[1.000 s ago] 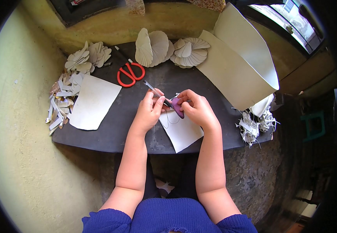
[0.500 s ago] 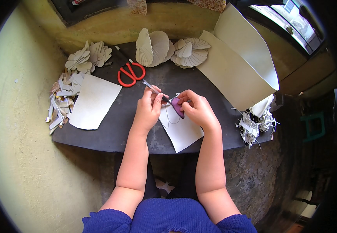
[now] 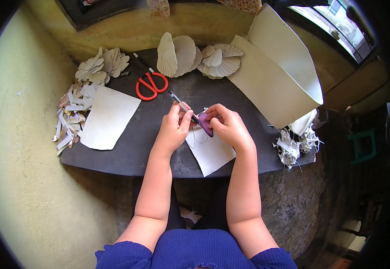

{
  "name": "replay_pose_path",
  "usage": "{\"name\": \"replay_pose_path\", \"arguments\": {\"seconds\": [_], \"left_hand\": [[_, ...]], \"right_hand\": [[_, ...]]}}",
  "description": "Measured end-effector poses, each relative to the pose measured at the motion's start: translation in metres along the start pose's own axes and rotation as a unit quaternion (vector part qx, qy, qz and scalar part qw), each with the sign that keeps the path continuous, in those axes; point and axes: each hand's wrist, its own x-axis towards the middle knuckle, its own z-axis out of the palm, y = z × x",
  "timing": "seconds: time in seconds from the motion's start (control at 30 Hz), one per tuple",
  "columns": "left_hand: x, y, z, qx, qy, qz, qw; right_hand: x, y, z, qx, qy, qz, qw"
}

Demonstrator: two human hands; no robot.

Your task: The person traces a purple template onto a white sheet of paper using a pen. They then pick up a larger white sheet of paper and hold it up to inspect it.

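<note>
Between the fingers of my left hand (image 3: 176, 127) is a pen (image 3: 180, 101) with a clear barrel and a dark grip, its tip end slanting down to the right. My right hand (image 3: 226, 125) pinches a small, flat purple piece (image 3: 207, 125) with a rounded outline. The pen's tip end meets the purple piece's left edge; the exact contact is too small to tell. Beneath both hands lies a white sheet of card (image 3: 210, 154) with curved outlines drawn on it, partly covered by my fingers.
Red-handled scissors (image 3: 146, 86) lie beyond my left hand on the dark table (image 3: 123, 157). A blank white card (image 3: 109, 119) and pale strips (image 3: 69, 127) are at left. Fanned petal-shaped cutouts (image 3: 184, 56) stand at the back. A large curled sheet (image 3: 271, 85) and shredded scraps (image 3: 289, 148) occupy the right.
My left hand has shifted slightly right, and the pen has turned steeper against the purple piece. The purple piece has tilted a little; my right hand stays nearly in place.
</note>
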Motion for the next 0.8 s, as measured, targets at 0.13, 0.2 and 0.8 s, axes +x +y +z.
{"name": "replay_pose_path", "arguments": {"seconds": [0.13, 0.2, 0.8], "left_hand": [[0.0004, 0.0026, -0.0003, 0.003, 0.003, -0.005, 1.000], [0.0005, 0.0028, -0.0009, 0.001, 0.005, -0.003, 1.000], [0.0041, -0.0065, -0.0020, -0.017, 0.021, 0.015, 1.000]], "right_hand": [[0.0005, 0.0012, -0.0003, -0.010, 0.001, 0.001, 1.000], [0.0011, 0.0022, -0.0004, -0.021, 0.001, -0.004, 1.000], [0.0013, 0.0067, 0.0019, -0.026, 0.013, -0.021, 0.999]]}}
